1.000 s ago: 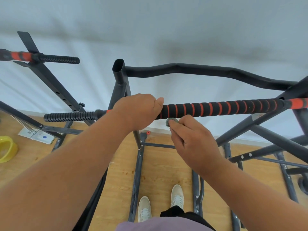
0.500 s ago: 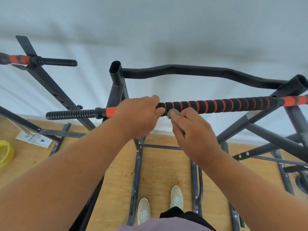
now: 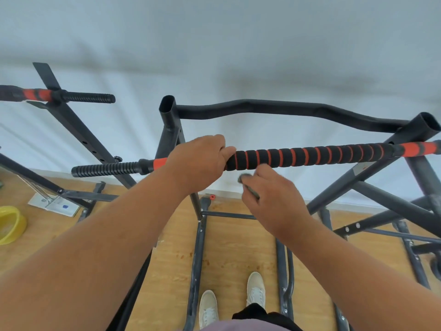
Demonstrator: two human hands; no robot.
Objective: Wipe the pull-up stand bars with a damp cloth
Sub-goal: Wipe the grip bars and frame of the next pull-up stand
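Note:
A pull-up stand's near bar, wrapped in black foam with orange rings, runs across the middle. My left hand grips this bar over its left part, next to an orange band and a ribbed black end. My right hand is just below the bar and apart from it, pinching a small grey cloth between its fingers. Most of the cloth is hidden in the hand. Behind the foam bar, a wavy black bar spans two open-topped uprights.
A second stand with an orange and ribbed grip is at the left. A yellow bowl and a paper sheet lie on the wooden floor. Frame legs cross the floor around my shoes. A white wall is behind.
My right hand with the cloth has come off the foam bar and dropped a little below it, moving right. My left hand keeps its grip on the bar.

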